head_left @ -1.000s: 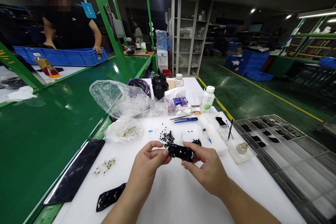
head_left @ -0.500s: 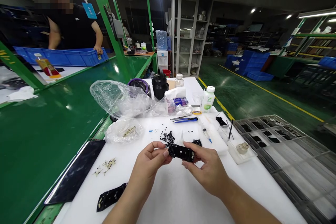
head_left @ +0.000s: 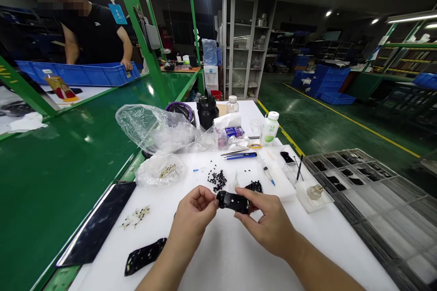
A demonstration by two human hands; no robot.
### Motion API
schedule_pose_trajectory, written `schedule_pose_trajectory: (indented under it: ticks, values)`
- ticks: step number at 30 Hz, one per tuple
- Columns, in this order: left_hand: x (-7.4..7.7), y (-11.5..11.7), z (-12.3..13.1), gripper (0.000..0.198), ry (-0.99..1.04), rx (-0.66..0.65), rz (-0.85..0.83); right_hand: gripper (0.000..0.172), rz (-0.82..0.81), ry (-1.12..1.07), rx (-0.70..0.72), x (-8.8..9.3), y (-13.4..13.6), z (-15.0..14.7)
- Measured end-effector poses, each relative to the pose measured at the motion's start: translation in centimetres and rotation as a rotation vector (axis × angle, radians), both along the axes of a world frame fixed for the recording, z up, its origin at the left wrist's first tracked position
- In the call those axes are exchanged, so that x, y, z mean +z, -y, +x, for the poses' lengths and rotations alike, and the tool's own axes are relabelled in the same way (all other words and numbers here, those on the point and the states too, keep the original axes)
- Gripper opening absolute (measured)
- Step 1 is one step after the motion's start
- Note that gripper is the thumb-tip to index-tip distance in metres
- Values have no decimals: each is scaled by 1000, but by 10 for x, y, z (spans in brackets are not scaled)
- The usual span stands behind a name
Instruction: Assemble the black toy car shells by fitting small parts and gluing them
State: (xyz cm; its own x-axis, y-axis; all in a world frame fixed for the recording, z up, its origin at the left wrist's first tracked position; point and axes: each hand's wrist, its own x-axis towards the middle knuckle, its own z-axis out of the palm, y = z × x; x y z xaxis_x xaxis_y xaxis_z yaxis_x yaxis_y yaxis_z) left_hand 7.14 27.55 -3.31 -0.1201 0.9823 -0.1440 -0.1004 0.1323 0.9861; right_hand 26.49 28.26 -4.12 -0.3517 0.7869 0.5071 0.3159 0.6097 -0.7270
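Note:
Both my left hand (head_left: 193, 220) and my right hand (head_left: 268, 223) hold a black perforated plastic piece (head_left: 233, 202) by its ends, above the white work surface (head_left: 218, 254). Its face shows several small holes. Just beyond my hands lie two heaps of small black parts (head_left: 217, 180) (head_left: 254, 186). A similar black holed strip (head_left: 145, 256) with pale inserts lies left of my left forearm. Pale small bits (head_left: 136, 216) are scattered further left, beside a black sheet (head_left: 97, 223).
Plastic bags (head_left: 153, 129) lie at the table's far left. Behind my hands are a blue utility knife (head_left: 241, 156), a white bottle (head_left: 269, 128) and a black flask (head_left: 207, 111). A clear box (head_left: 309, 193) holds tools at right. A co-worker (head_left: 92, 32) stands at a blue crate (head_left: 77, 73).
My hands have shifted slightly left and tilted the black piece, still holding it. The co-worker has straightened up a little.

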Motion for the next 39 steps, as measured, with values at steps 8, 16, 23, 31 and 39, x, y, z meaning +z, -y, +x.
schedule_pose_trajectory:
  ticks: [8, 16, 23, 31, 39]
  values:
    - [6, 0, 2, 25, -50, -37, -19, 46, 17, 17, -10, 0, -1, 0]
    - [-4, -1, -5, 25, -1, -57, -38, 44, -6, -23, -47, 5, 0, 0]
    - [-2, 0, -6, 26, 100, -67, -33, 46, -40, -40, -48, 1, -1, 2]
    - [-4, -1, -9, 30, 73, -95, -54, 44, -36, -48, -67, 1, -1, 1]
    - [-2, 2, -7, 31, 19, -198, -54, 42, -86, -39, -35, 2, -1, 1]
